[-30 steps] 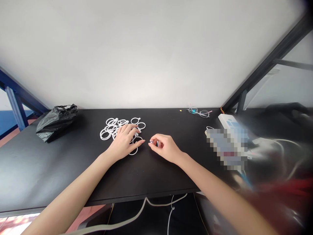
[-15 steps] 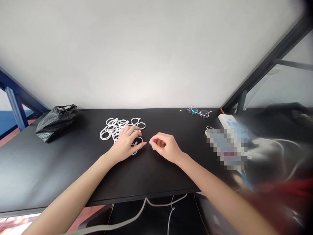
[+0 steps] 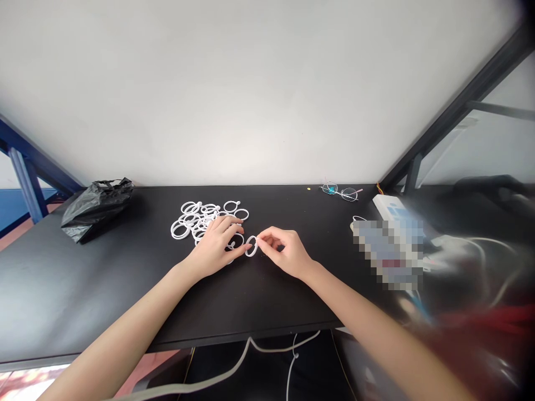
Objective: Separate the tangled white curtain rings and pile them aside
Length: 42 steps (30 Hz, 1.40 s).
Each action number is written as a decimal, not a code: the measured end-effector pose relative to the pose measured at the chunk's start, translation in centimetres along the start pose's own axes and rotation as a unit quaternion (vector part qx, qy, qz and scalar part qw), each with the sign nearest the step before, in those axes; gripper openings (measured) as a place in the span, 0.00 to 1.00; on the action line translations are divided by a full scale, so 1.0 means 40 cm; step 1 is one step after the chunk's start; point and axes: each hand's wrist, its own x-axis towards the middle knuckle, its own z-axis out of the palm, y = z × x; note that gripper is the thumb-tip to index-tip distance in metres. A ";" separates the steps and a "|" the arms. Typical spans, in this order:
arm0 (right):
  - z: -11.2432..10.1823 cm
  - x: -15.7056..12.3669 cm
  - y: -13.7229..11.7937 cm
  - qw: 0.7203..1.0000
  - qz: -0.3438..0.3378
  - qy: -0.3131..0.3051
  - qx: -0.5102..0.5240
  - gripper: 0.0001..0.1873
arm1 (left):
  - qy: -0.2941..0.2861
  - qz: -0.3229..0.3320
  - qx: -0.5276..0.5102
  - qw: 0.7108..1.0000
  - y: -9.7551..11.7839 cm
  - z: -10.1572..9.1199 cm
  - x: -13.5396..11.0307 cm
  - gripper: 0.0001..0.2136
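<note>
My right hand [image 3: 285,248] pinches a thin white ring [image 3: 249,255] between thumb and forefinger, its other fingers curled in. The ring is tilted on edge, and its far side comes up to the tip of my left thumb; whether they touch I cannot tell. My left hand [image 3: 218,239] lies open, palm down, fingers spread over a pile of similar white plastic rings [image 3: 191,221], several with small round knobs. Part of the pile is hidden beneath that hand.
A crumpled black plastic bag [image 3: 98,206] sits at the left of the black table [image 3: 267,301]. Wire-framed glasses [image 3: 339,191] lie at the back right. Nearer are a white box [image 3: 390,206] and a blurred-out item. A pale cable [image 3: 228,374] hangs below the front edge.
The white ring in my right hand, mostly hidden before, now shows between my two hands, beside the left thumb. Both hands have barely shifted, and the pile looks the same.
</note>
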 end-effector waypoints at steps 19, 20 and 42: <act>0.004 0.002 0.010 0.998 0.027 0.030 0.043 0.09 | -0.016 0.036 -0.030 0.999 0.015 -0.014 0.004 0.12; 0.004 0.002 0.009 0.998 0.028 0.031 0.045 0.09 | -0.015 0.036 -0.029 0.999 0.015 -0.013 0.004 0.12; 0.003 0.000 0.011 0.997 0.026 -0.006 0.079 0.08 | -0.014 0.047 -0.030 0.998 0.018 -0.013 0.003 0.13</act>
